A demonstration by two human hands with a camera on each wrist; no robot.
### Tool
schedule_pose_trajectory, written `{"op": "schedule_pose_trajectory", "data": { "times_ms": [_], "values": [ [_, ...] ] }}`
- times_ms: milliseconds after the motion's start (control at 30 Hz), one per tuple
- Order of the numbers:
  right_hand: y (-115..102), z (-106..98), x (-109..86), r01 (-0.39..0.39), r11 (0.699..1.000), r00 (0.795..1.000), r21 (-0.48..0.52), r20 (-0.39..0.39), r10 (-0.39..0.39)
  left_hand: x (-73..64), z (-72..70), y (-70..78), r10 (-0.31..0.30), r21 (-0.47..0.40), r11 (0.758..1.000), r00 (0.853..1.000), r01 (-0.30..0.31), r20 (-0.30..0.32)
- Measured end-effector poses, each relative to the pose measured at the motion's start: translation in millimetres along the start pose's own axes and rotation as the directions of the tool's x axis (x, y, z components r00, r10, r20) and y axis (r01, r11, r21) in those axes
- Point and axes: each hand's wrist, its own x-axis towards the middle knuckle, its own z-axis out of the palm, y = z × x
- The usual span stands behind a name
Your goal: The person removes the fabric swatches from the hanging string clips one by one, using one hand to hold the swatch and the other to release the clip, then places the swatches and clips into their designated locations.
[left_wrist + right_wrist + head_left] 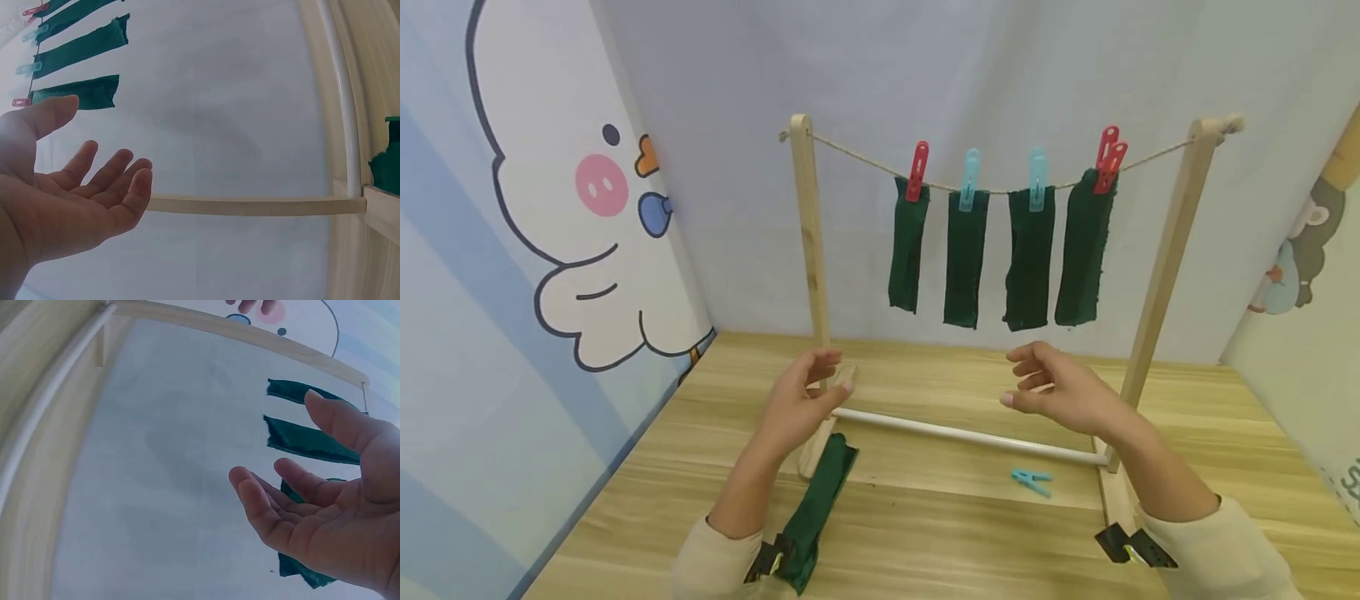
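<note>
My left hand [801, 400] is raised near the left post, its fingers loosely bent and holding nothing. Opposite it my right hand [1060, 387] hovers below the hanging cloths, palm inward, also with nothing in it. Four-sided dark green cloth strips, several of them, hang from a rope [865, 157]; the rightmost cloth [1084, 258] has two red clothespins [1108, 162] at its top. Light blue clothespins [970, 179] hold the middle cloths, and a red clothespin [917, 171] the leftmost cloth [908, 250]. Another green cloth [822, 508] lies on the table beside my left forearm.
The rope runs between a left wooden post [811, 225] and a right wooden post [1168, 292]. A white rod [962, 433] joins their bases. One loose blue clothespin [1032, 480] lies on the wooden table [940, 542], and a pale curtain [737, 208] hangs behind.
</note>
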Motion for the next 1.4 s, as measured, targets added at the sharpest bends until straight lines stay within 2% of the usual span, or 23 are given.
{"op": "schedule_pose_trajectory", "data": {
  "times_ms": [300, 533, 700, 867, 967, 1100, 1267, 1400],
  "values": [
    [-39, -17, 13.2, 0.09, 0.995, 0.991, 0.046, -0.108, -0.085, 17.1, 11.4, 8.0, 0.049, -0.119, 0.992, 0.999, -0.05, -0.012],
    [-58, -27, 18.5, 0.15, 0.984, 0.983, 0.099, -0.123, -0.138, 29.0, 17.7, 13.7, 0.051, -0.196, 0.979, 0.998, -0.056, -0.033],
    [-68, -30, 24.2, 0.204, 0.971, 0.97, 0.121, -0.156, -0.184, 36.7, 21.6, 14.6, 0.07, -0.217, 0.973, 0.997, -0.074, -0.024],
    [-79, -34, 29.0, 0.258, 0.953, 0.955, 0.161, -0.19, -0.227, 46.1, 27.3, 17.3, 0.072, -0.287, 0.956, 0.997, -0.068, 0.003],
    [-85, -34, 32.5, 0.29, 0.937, 0.942, 0.196, -0.229, -0.244, 53.4, 31.7, 16.6, 0.071, -0.35, 0.935, 0.997, -0.059, 0.019],
    [-90, -31, 37.6, 0.346, 0.91, 0.914, 0.23, -0.301, -0.272, 59.9, 36.0, 14.0, 0.051, -0.42, 0.907, 0.998, -0.036, 0.026],
    [-93, -28, 43.8, 0.426, 0.869, 0.869, 0.251, -0.383, -0.315, 65.2, 40.5, 10.5, 0.05, -0.469, 0.883, 0.998, -0.024, 0.044],
    [-94, -26, 48.6, 0.458, 0.849, 0.85, 0.263, -0.408, -0.332, 67.7, 43.5, 8.8, 0.064, -0.503, 0.864, 0.997, -0.032, 0.047]
  ]
}}
